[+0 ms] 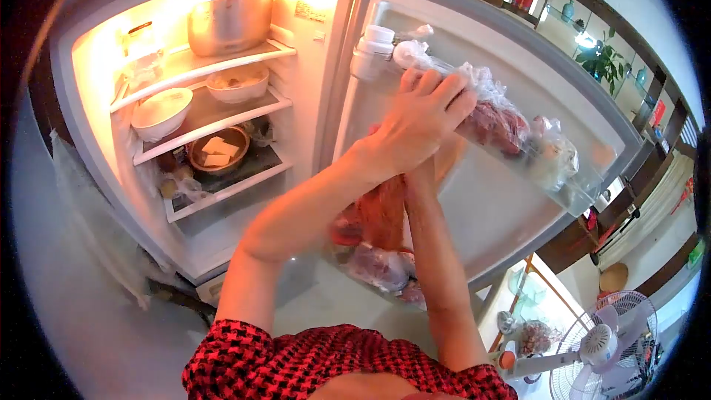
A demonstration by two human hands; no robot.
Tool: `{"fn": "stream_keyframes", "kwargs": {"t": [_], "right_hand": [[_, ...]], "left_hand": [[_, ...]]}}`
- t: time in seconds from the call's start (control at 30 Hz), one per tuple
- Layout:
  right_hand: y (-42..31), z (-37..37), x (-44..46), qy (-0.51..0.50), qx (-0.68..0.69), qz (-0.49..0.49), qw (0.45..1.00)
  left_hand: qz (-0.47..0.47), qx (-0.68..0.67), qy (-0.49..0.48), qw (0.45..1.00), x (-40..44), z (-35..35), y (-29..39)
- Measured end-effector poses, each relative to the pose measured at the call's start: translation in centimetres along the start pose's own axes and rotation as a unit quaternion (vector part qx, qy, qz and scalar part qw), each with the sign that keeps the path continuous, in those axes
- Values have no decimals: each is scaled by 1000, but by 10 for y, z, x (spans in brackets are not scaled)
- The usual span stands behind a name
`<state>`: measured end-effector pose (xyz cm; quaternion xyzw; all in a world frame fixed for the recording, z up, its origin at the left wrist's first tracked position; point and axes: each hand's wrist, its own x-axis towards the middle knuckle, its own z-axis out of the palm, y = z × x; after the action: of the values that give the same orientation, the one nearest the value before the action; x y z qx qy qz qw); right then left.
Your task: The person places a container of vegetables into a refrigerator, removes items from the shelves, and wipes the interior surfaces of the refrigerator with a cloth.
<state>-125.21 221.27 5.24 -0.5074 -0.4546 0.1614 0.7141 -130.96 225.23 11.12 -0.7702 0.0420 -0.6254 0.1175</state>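
Note:
My left hand reaches across to the upper rack of the fridge door. Its fingers are bent and a little apart, over the rack's edge against the plastic bags, with the thumb out of sight. My right forearm rises behind my left wrist, and my right hand is mostly hidden there. A red bag shows between my arms, above wrapped food in the lower door rack; whether my right hand grips it is hidden. Along the upper rack lie a bag of dark red food and a pale bundle.
The fridge shelves hold a metal pot, a white bowl, another bowl and a brown bowl with pale blocks. White lidded containers stand in the door's corner. An electric fan is at lower right.

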Motion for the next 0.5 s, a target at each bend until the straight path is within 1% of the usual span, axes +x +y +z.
{"fn": "stream_keyframes", "kwargs": {"t": [0.13, 0.2, 0.27, 0.33, 0.4, 0.43, 0.5], "right_hand": [[-8, 7, 19, 48, 27, -57, 997], [-11, 7, 22, 71, 38, -83, 993], [-11, 6, 21, 89, 37, -96, 991], [-5, 0, 21, 101, 19, -89, 991], [3, -13, 18, 114, 2, -71, 991], [4, -21, 12, 120, -1, -59, 991], [-4, -35, 5, 127, 8, -61, 990]], "left_hand": [[9, 9, -10, 1000, 8, -3, -5], [14, -16, 4, 1000, 14, -3, -7], [1, -10, -3, 1000, 10, -6, -7], [3, -26, -10, 1000, 7, -4, -1], [-27, 6, -14, 1000, 4, -4, 2], [-16, -13, -15, 1000, 2, -4, 3], [-22, 9, -5, 1000, 3, -4, 1]]}}
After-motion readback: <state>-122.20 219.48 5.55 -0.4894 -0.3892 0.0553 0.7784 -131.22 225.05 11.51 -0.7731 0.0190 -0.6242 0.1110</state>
